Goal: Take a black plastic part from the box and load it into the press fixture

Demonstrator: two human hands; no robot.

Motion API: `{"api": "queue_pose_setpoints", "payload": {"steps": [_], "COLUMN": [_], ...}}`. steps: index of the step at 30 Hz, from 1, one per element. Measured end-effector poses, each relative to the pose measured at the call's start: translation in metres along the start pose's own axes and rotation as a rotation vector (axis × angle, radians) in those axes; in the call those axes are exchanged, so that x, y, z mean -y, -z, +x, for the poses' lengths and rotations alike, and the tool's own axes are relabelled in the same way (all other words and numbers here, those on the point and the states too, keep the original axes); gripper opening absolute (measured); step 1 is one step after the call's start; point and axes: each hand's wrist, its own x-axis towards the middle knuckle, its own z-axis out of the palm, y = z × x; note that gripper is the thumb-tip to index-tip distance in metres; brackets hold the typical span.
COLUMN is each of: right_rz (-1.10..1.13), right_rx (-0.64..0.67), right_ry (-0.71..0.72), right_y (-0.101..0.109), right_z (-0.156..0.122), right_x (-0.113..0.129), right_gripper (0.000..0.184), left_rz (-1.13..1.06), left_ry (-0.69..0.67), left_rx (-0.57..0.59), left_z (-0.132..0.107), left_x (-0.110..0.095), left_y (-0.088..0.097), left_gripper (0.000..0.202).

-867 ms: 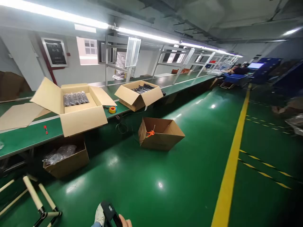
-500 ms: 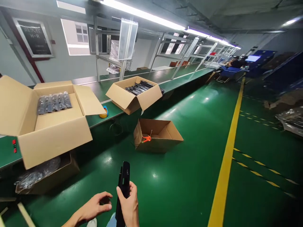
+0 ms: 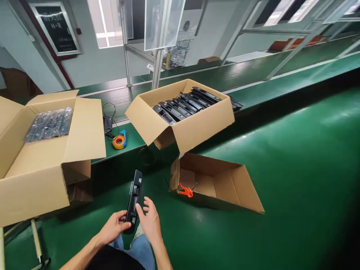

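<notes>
1. Left hand (image 3: 113, 227) grips a black part (image 3: 136, 190) near its lower end, above the green floor (image 3: 225, 240).
2. Right hand (image 3: 152, 224), fingers spread, has its thumb at the part.
3. Framed sign (image 3: 56, 32) reads "H·R"; other lettering is blurred.

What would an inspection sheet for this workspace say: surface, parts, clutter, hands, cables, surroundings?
Surface: green bench, bearing left carton and right carton, both open
Job's things: black part in hand; dark pieces in right carton; plastic-wrapped pieces in left carton
Clutter: tape roll near bench edge; orange tool at edge of floor carton
Hands: left hand grips black part; right hand open beside it, contact unclear
Cables: thin black cable looped near tape roll
Surroundings: framed sign, window
</notes>
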Motion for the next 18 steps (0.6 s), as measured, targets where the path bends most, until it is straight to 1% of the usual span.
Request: {"api": "queue_pose_setpoints", "payload": {"steps": [2,3,5,7,10,14,16,18], "right_rz": [-0.008,-0.012,-0.031,-0.05,-0.067,-0.087,-0.108,-0.185], "right_rx": [0.097,0.119,0.125,0.103,0.104,0.158,0.209,0.271], "right_ry": [-0.005,-0.02,-0.079,-0.148,-0.24,-0.354,-0.37,-0.315], "right_y": [0.032,0.046,0.071,0.091,0.109,0.121,0.127,0.133], "right_z": [0.03,0.044,0.067,0.086,0.101,0.11,0.118,0.132], "right_x": [0.005,0.006,0.004,-0.003,-0.017,-0.029,-0.025,-0.01], "right_gripper": [0.063,0.062,0.062,0.063,0.066,0.072,0.075,0.075], "left_rz": [-0.041,-0.058,-0.079,-0.087,-0.094,-0.131,-0.158,-0.177], "left_ry": [-0.01,-0.011,-0.017,-0.034,-0.072,-0.07,-0.06,-0.052], "left_rx": [-0.102,-0.136,-0.193,-0.245,-0.304,-0.374,-0.404,-0.436], "left_z": [0.034,0.052,0.092,0.134,0.202,0.285,0.319,0.346], "left_x": [-0.018,-0.027,-0.045,-0.063,-0.092,-0.13,-0.144,-0.152], "left_y": [-0.006,-0.008,-0.007,-0.002,0.009,0.017,0.016,0.015], "left_gripper": [0.064,0.068,0.069,0.065,0.056,0.049,0.044,0.042]}}
